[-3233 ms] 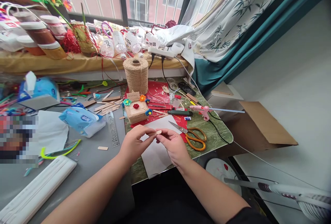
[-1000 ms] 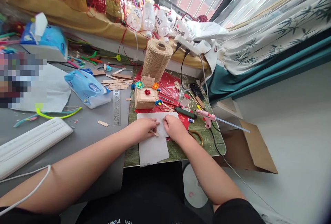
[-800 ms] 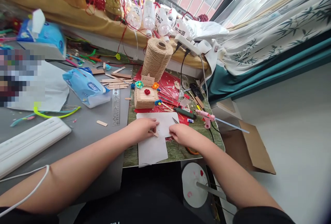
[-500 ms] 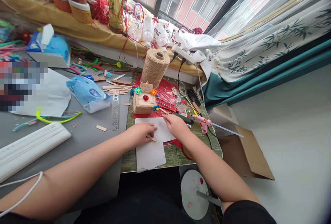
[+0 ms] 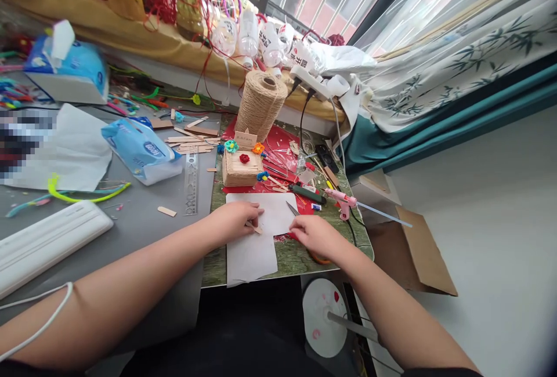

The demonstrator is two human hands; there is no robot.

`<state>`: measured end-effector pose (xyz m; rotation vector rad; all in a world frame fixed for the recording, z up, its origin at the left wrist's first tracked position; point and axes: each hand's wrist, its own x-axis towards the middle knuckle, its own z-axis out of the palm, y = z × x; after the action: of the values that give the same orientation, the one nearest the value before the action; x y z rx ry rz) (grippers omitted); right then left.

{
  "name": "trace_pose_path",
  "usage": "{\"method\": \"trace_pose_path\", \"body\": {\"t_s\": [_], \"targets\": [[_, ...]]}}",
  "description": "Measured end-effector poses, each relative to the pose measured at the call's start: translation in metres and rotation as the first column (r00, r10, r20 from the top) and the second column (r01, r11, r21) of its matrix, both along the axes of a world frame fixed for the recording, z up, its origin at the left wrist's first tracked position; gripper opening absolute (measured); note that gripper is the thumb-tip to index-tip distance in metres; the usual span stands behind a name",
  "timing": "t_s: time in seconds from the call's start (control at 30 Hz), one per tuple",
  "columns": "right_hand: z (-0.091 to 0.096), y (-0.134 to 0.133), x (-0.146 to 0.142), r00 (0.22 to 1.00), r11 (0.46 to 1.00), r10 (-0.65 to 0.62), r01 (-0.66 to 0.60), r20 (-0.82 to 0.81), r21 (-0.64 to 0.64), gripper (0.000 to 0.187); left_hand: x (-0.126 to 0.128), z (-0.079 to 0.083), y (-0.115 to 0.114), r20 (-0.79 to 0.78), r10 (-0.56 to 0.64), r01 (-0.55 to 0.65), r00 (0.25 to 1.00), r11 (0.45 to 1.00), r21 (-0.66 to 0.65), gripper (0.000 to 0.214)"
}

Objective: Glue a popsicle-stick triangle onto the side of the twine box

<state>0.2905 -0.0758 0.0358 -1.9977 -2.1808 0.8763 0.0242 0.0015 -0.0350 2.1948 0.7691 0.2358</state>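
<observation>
My left hand (image 5: 242,218) rests on a white sheet of paper (image 5: 252,261), fingers bent round a short piece of wooden craft stick (image 5: 257,229). At the paper's right edge, my right hand (image 5: 312,231) has curled its fingers over a pair of scissors (image 5: 292,208). Their blade tips point up and left past the knuckles, and the orange handle is mostly hidden under the wrist. Just beyond the paper stands a twine-covered box (image 5: 242,175) with a red rose, coloured flowers and a small sign on top.
A twine spool (image 5: 262,104) stands behind the box. A pink glue gun (image 5: 342,200) with a long glue stick lies to the right. On the left are a clear ruler (image 5: 191,185), loose craft sticks (image 5: 194,144), a tissue pack (image 5: 141,151) and a white keyboard-like bar (image 5: 54,243).
My right hand has moved down and right, from near the box's front corner to the scissors, uncovering the green-handled tool. My left hand stays on the paper with the stick piece.
</observation>
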Motion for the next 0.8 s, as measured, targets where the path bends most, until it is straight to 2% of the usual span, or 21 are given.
{"method": "trace_pose_path", "body": {"t_s": [0.03, 0.07, 0.1, 0.17, 0.2, 0.27, 0.33, 0.4, 0.53, 0.63, 0.7, 0.8], "targets": [[0.003, 0.001, 0.003, 0.986, 0.996, -0.093, 0.091, -0.139, -0.019, 0.01, 0.0, -0.001, 0.0, 0.005, -0.001, 0.001, 1.0, 1.0, 0.009, 0.004], [0.005, 0.002, 0.004, 0.933, 0.981, -0.194, 0.187, -0.302, -0.051, 0.014, -0.001, -0.001, 0.0, 0.012, -0.003, 0.003, 1.0, 1.0, 0.02, 0.004], [0.005, 0.004, 0.004, 0.837, 0.957, -0.288, 0.269, -0.466, -0.107, 0.02, -0.001, -0.001, -0.001, 0.021, -0.006, 0.006, 1.0, 0.999, 0.035, 0.004], [0.002, 0.004, 0.0, 0.578, 0.903, -0.422, 0.34, -0.699, -0.264, 0.03, -0.003, 0.0, -0.001, 0.032, -0.015, 0.013, 0.999, 0.998, 0.065, 0.003], [0.0, 0.004, -0.003, 0.459, 0.88, -0.464, 0.338, -0.758, -0.334, 0.032, -0.003, 0.0, -0.002, 0.034, -0.019, 0.016, 0.999, 0.997, 0.078, 0.003], [-0.003, 0.001, -0.01, 0.284, 0.847, -0.514, 0.314, -0.809, -0.428, 0.032, -0.004, 0.002, -0.002, 0.034, -0.033, 0.029, 0.999, 0.994, 0.104, 0.006], [-0.004, -0.002, -0.017, 0.175, 0.827, -0.541, 0.29, -0.823, -0.482, 0.03, -0.005, 0.003, -0.003, 0.044, -0.051, 0.045, 0.998, 0.989, 0.14, 0.009], [-0.004, -0.003, -0.022, 0.124, 0.815, -0.55, 0.294, -0.826, -0.499, 0.03, -0.005, 0.004, -0.004, 0.065, -0.077, 0.064, 0.995, 0.98, 0.19, 0.008], [-0.009, 0.0, -0.025, 0.161, 0.802, -0.559, 0.355, -0.814, -0.481, 0.036, -0.005, 0.006, -0.004, 0.076, -0.119, 0.095, 0.99, 0.96, 0.263, 0.011], [-0.023, 0.008, -0.025, 0.249, 0.816, -0.534, 0.402, -0.808, -0.415, 0.04, -0.005, 0.007, -0.004, 0.056, -0.105, 0.087, 0.993, 0.963, 0.255, 0.01], [-0.034, 0.014, -0.025, 0.403, 0.859, -0.468, 0.416, -0.786, -0.298, 0.039, -0.004, 0.006, -0.003, 0.057, -0.099, 0.082, 0.993, 0.965, 0.248, 0.008], [-0.046, 0.023, -0.025, 0.733, 0.937, -0.26, 0.348, -0.629, 0.018, 0.026, -0.005, 0.002, -0.003, 0.073, -0.095, 0.074, 0.993, 0.965, 0.253, 0.007]]}}
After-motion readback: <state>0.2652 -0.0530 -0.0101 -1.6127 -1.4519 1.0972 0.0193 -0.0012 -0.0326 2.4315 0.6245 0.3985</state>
